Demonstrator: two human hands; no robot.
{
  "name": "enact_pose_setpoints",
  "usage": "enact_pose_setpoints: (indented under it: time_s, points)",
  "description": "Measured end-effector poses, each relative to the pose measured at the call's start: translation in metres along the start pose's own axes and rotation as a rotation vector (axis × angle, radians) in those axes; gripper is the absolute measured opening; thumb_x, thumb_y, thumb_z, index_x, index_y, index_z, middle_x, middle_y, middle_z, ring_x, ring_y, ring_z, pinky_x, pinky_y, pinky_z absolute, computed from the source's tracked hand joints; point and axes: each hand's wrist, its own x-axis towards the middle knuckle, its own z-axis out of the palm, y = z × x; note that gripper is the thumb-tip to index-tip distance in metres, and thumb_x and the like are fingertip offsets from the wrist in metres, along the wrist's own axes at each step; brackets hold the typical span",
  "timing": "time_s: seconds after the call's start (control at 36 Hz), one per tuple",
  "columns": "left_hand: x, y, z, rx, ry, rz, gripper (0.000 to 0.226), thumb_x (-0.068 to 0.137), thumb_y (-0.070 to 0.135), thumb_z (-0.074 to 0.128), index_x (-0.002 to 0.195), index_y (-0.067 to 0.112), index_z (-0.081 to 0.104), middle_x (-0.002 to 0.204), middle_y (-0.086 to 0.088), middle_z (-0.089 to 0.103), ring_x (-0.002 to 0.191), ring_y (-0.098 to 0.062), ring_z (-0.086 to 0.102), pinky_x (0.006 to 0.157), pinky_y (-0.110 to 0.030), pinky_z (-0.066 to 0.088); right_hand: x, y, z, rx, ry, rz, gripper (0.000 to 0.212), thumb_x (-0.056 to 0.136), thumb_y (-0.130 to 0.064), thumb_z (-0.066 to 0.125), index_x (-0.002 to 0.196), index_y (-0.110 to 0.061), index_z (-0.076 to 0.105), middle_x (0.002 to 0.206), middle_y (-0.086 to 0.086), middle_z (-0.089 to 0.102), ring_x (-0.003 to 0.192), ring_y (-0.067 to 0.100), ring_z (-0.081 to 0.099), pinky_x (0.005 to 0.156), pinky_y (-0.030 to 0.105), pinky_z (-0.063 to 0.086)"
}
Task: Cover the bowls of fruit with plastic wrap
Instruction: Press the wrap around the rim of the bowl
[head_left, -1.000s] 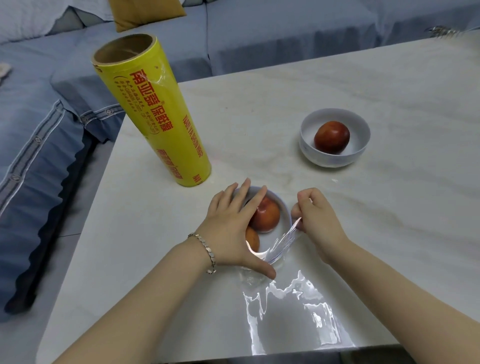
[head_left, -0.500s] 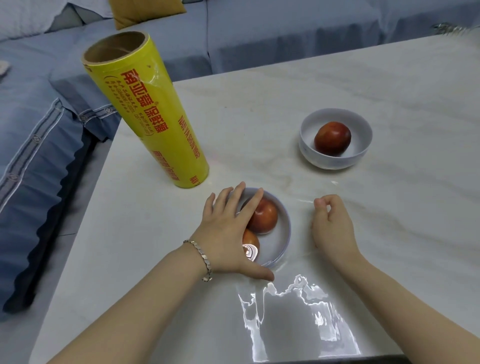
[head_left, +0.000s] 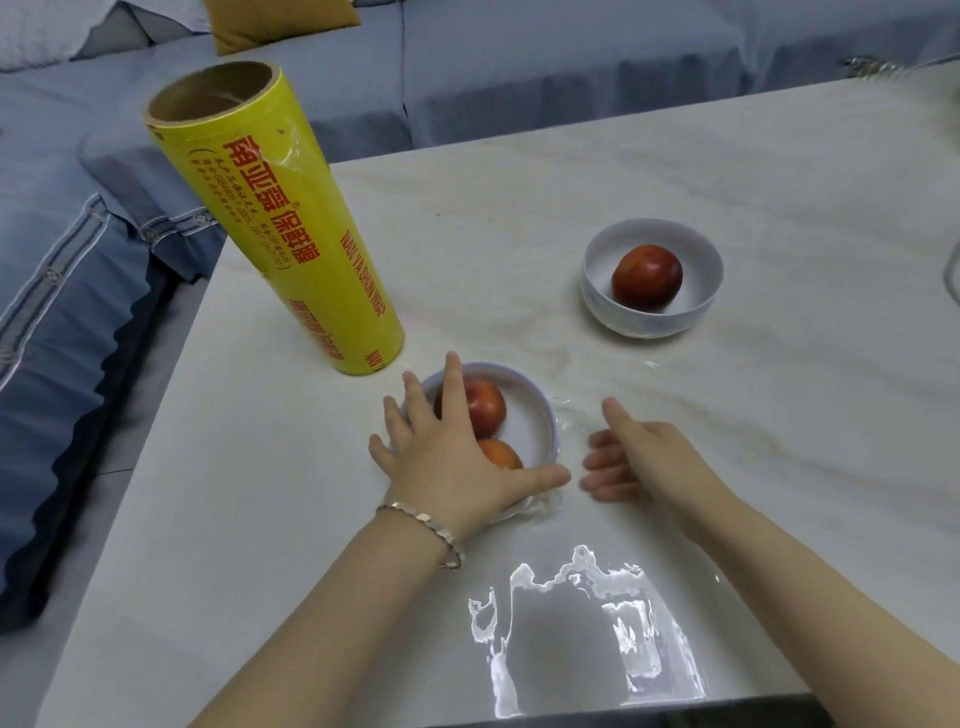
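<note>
Across our table (head_left: 571, 208), the yellow roll of plastic wrap (head_left: 280, 228) stands at eleven o'clock from the near bowl, untouched. The far bowl (head_left: 644, 325), at two o'clock, holds one red fruit (head_left: 647, 278) and looks uncovered, so that half is left. The near bowl (head_left: 535, 421), with two fruits (head_left: 480, 405), appears filmed over. Our left hand (head_left: 452, 457) presses flat on it, fingers straight and spread. Our right hand (head_left: 644, 457) hovers loose and empty at its three o'clock. Film (head_left: 535, 506) bunches at the bowl's five o'clock edge, so we judge some tucking remains.
</note>
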Motion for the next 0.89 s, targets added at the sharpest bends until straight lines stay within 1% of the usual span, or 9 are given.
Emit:
enact_pose_setpoints:
  time_s: [0.11,0.25,0.33,0.42,0.47,0.58,0.67,0.78,0.89]
  points:
    - [0.001,-0.017,-0.018,0.193,-0.113,0.226,0.140,0.043,0.072,0.074,0.137,0.043,-0.027,0.151,0.001,-0.031,0.140,-0.026,-0.027,0.114,-0.050,-0.006,0.003,-0.002,0.006,-0.102,-0.056,-0.026,0.045,0.091,-0.043,0.048,0.093,0.001,0.060,0.077,0.012,0.061,0.060,0.022,0.063,0.063,0.031,0.056]
    - [0.007,-0.021,-0.019,0.217,-0.148,0.336,0.141,0.043,0.066,0.079,0.137,0.045,-0.024,0.153,0.004,-0.026,0.140,-0.021,-0.026,0.114,-0.047,-0.008,0.006,-0.008,0.019,-0.228,-0.123,-0.042,0.037,0.092,-0.040,0.047,0.077,-0.008,0.058,0.062,0.008,0.048,0.052,0.020,0.042,0.056,0.028,0.040]
    - [0.011,-0.018,-0.015,0.223,-0.163,0.330,0.141,0.042,0.068,0.077,0.137,0.046,-0.024,0.153,0.004,-0.026,0.140,-0.022,-0.027,0.114,-0.050,-0.009,0.004,-0.004,0.021,-0.118,-0.048,-0.133,0.028,0.092,-0.027,0.051,0.068,-0.014,0.051,0.060,0.002,0.046,0.055,0.017,0.039,0.056,0.026,0.033]
    - [0.013,-0.017,-0.011,0.253,-0.147,0.323,0.139,0.042,0.071,0.075,0.137,0.046,-0.024,0.154,0.003,-0.024,0.141,-0.024,-0.025,0.115,-0.051,-0.004,-0.002,0.000,0.026,-0.033,0.063,-0.215,0.028,0.093,-0.023,0.047,0.066,-0.016,0.051,0.068,0.001,0.055,0.063,0.016,0.048,0.064,0.028,0.038]
    - [0.012,-0.017,-0.010,0.252,-0.127,0.318,0.138,0.043,0.071,0.074,0.138,0.045,-0.022,0.154,0.004,-0.022,0.142,-0.022,-0.020,0.115,-0.050,0.001,-0.008,0.001,0.033,0.065,0.117,-0.233,0.028,0.095,-0.023,0.041,0.069,-0.015,0.046,0.066,-0.001,0.054,0.062,0.016,0.049,0.066,0.029,0.041]
    - [0.012,-0.018,-0.009,0.258,-0.110,0.321,0.137,0.044,0.071,0.074,0.139,0.044,-0.021,0.154,0.005,-0.019,0.142,-0.021,-0.016,0.114,-0.051,0.005,-0.015,-0.004,0.046,0.202,0.217,-0.238,0.027,0.099,-0.022,0.031,0.072,-0.016,0.036,0.058,0.000,0.038,0.046,0.012,0.038,0.050,0.024,0.038]
    - [0.013,-0.018,-0.010,0.264,-0.134,0.308,0.139,0.043,0.072,0.074,0.139,0.043,-0.022,0.153,0.006,-0.020,0.142,-0.021,-0.016,0.113,-0.056,0.004,-0.017,-0.006,0.048,0.218,0.264,-0.244,0.028,0.099,-0.024,0.027,0.074,-0.018,0.035,0.055,0.001,0.034,0.038,0.007,0.034,0.037,0.018,0.035]
    - [0.014,-0.018,-0.012,0.275,-0.149,0.298,0.140,0.043,0.073,0.072,0.139,0.040,-0.024,0.152,0.007,-0.022,0.142,-0.021,-0.018,0.112,-0.059,0.002,-0.017,-0.001,0.044,0.193,0.330,-0.256,0.027,0.099,-0.025,0.028,0.074,-0.018,0.035,0.054,0.002,0.034,0.044,0.016,0.033,0.034,0.018,0.031]
    - [0.014,-0.018,-0.012,0.280,-0.141,0.296,0.139,0.045,0.073,0.072,0.140,0.038,-0.024,0.152,0.008,-0.022,0.142,-0.021,-0.017,0.112,-0.059,0.003,-0.014,0.013,0.039,0.042,0.383,-0.261,0.024,0.098,-0.026,0.030,0.076,-0.020,0.037,0.059,0.006,0.041,0.048,0.020,0.040,0.046,0.027,0.033]
